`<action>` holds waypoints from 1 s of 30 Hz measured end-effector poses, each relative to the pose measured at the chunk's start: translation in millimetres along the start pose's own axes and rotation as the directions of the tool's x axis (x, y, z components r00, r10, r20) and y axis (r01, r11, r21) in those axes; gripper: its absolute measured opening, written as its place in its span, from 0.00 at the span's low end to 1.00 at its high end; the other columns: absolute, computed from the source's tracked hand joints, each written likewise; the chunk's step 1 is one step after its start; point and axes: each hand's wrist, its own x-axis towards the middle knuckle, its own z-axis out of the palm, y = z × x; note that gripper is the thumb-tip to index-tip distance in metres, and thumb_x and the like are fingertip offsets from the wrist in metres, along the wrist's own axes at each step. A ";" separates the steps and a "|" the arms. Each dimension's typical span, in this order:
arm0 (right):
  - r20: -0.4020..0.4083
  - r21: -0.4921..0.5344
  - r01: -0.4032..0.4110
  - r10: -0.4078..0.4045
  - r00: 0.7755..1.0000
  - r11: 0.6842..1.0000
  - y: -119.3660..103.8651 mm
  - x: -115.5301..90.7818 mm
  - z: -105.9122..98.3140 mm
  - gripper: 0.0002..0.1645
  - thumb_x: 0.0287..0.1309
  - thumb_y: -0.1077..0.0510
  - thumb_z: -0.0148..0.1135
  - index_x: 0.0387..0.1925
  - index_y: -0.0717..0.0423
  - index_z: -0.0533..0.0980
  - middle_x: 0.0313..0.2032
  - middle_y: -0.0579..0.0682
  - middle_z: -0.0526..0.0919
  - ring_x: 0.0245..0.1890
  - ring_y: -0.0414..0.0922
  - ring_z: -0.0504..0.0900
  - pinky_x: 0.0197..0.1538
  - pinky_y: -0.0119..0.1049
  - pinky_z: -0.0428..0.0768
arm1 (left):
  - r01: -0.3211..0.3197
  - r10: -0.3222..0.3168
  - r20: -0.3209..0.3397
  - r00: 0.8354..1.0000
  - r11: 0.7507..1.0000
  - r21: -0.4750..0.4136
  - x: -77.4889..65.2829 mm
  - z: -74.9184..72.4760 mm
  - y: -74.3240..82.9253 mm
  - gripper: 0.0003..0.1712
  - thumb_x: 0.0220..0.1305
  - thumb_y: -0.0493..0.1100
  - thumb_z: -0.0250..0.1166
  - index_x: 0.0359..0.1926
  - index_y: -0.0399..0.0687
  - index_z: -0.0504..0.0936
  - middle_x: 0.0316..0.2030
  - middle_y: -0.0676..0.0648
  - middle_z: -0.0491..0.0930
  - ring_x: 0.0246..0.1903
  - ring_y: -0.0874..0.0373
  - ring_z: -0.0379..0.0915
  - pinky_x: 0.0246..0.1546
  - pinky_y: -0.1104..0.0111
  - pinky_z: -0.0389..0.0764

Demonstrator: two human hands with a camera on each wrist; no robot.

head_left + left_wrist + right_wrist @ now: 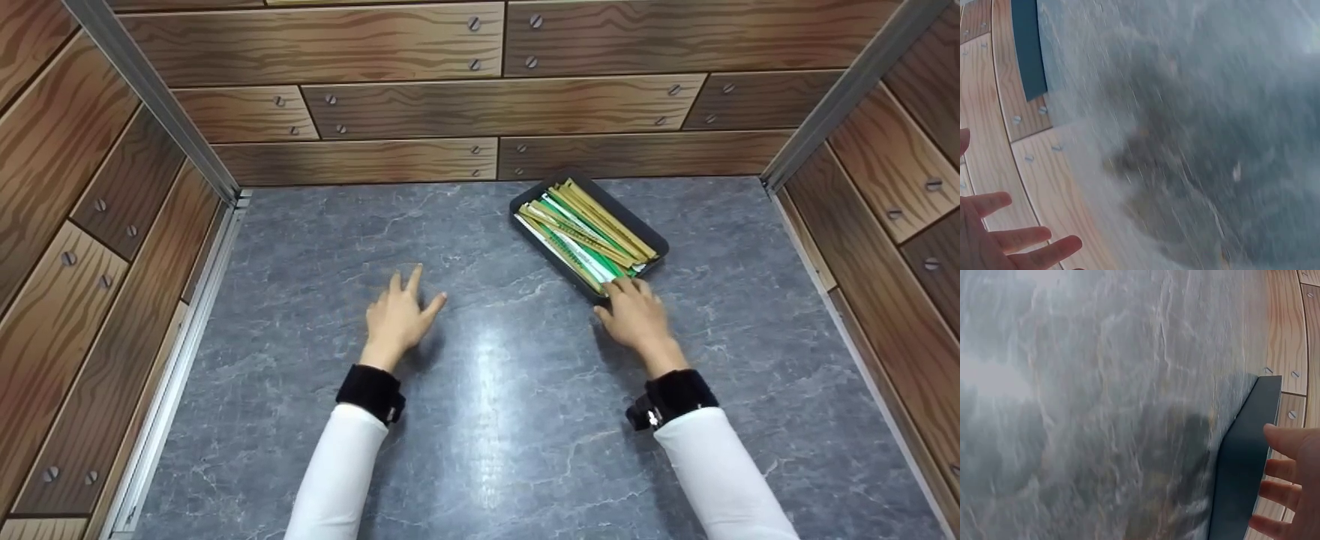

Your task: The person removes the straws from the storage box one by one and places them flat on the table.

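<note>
Preferably with a light touch, lest packets (pixel 581 227) shift: right hand (pixel 636 315) loose-fingered at tray (pixel 621 208), left hand (pixel 394 315) spread wide.

Booth-like enclosure (pixel 675 37): wood-print panels (pixel 450 105), metal posts (pixel 154 90).

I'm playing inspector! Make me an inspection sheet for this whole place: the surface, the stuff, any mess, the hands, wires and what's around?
Surface: grey with pale veins; a bright glare lies between the arms.
Job's things: one black tray, set at an angle near the back wall, holding slim gold, green and white packets.
Clutter: nothing seen.
Hands: left hand over the surface, fingers spread, holding nothing; right hand at the tray's near end, no packet seen lifted.
Cables: nothing seen.
Surroundings: wood-plank-patterned walls at the back and both sides, with grey strips in the corners.
</note>
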 end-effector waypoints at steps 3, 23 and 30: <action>-0.011 -0.005 -0.004 0.004 1.000 1.000 -3.9 -2.3 4.5 0.31 0.67 0.49 0.58 0.64 0.63 0.70 0.64 0.64 0.68 0.67 0.66 0.57 0.62 0.68 0.61 | -0.011 0.010 -0.005 1.000 1.000 -0.005 -1.6 5.0 7.1 0.46 0.65 0.75 0.46 0.77 0.59 0.55 0.71 0.34 0.57 0.60 0.33 0.67 0.57 0.39 0.68; -0.021 0.009 0.061 -0.060 0.998 0.998 -79.2 -25.6 33.1 0.43 0.59 0.48 0.67 0.70 0.62 0.63 0.66 0.65 0.64 0.66 0.66 0.58 0.63 0.64 0.64 | -0.162 0.164 0.043 0.986 0.986 -0.044 -4.5 28.0 66.4 0.42 0.69 0.73 0.42 0.77 0.60 0.55 0.70 0.37 0.59 0.54 0.36 0.73 0.49 0.44 0.76; -0.042 -0.038 0.165 -0.166 0.985 0.986 -101.9 -31.9 41.6 0.45 0.58 0.47 0.68 0.69 0.66 0.64 0.65 0.62 0.68 0.65 0.64 0.61 0.64 0.60 0.66 | -0.252 0.252 0.094 0.963 0.968 -0.007 2.1 36.1 85.0 0.39 0.71 0.69 0.43 0.76 0.60 0.56 0.72 0.38 0.57 0.59 0.36 0.69 0.53 0.42 0.74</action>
